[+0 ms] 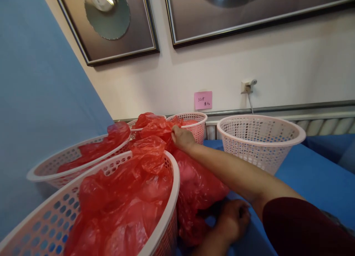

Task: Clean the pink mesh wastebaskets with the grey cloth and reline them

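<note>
My right hand (pixel 181 137) reaches forward from the lower right, its fingers pinched shut on the top of a red plastic bag (pixel 194 185) that stands between the baskets on the blue surface. My left hand (pixel 234 219) lies low beneath my right forearm, beside the bottom of that bag. Its fingers are curled closed, and what they hold is hidden. A white mesh basket (pixel 166 211) lined with red plastic is nearest, at the lower left. An unlined white mesh basket (pixel 260 137) stands to the right of my right hand.
Two more baskets with red plastic stand behind: one at the left (pixel 55 167) and one at the back (pixel 198 128). A pink note (pixel 203 100) and a wall socket (pixel 246 86) are on the wall. A blue panel (pixel 41 101) closes off the left.
</note>
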Tool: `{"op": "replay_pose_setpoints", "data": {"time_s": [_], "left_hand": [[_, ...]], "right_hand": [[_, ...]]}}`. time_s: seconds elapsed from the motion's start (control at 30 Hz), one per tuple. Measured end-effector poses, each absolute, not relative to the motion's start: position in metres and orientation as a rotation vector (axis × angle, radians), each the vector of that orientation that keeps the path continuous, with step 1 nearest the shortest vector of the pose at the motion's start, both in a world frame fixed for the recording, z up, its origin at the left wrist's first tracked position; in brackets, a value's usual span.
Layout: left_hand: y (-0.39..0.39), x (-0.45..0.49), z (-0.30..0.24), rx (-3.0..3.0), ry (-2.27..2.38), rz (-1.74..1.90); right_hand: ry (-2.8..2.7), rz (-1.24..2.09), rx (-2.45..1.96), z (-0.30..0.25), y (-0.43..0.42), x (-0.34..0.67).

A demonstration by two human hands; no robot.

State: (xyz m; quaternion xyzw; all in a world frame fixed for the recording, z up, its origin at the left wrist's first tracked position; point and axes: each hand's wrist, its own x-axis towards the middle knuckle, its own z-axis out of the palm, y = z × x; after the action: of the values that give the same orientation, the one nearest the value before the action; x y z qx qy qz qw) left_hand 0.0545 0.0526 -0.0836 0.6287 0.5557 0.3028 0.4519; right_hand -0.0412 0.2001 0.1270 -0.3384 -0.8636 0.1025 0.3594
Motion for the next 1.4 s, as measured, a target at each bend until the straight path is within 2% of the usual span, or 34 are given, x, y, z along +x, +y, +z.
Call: {"op": "replay_pose_setpoints", "data": {"time_s": [0.37,0.6,0.83,1.03,1.23,1.4], "left_hand": [[0.055,0.053,-0.093,1.586,1.439,0.813],[0.052,0.052,-0.092,1.549,1.446,0.834],[0.057,0.052,-0.102,1.535,1.472,0.832],[0.055,0.053,-0.095,1.553,1.476,0.815],[0.052,0.054,-0.092,1.55,1.445,0.805],[0.054,0.057,-0.098,1.497,1.449,0.79]], "right_hand": [[-1.815,0.349,-0.779,0.221,0.203,-0.017],[-1.736,0.274,-0.718,0.246,0.224,0.003],[-1.626,0.213,-0.941,0.266,0.242,0.024],[-2.021,0.138,-1.111,0.244,0.24,0.028],[-2.432,0.178,-0.948,0.188,0.201,0.009],[-2.448,0.103,-0.962,0.18,0.168,-0.001]]}}
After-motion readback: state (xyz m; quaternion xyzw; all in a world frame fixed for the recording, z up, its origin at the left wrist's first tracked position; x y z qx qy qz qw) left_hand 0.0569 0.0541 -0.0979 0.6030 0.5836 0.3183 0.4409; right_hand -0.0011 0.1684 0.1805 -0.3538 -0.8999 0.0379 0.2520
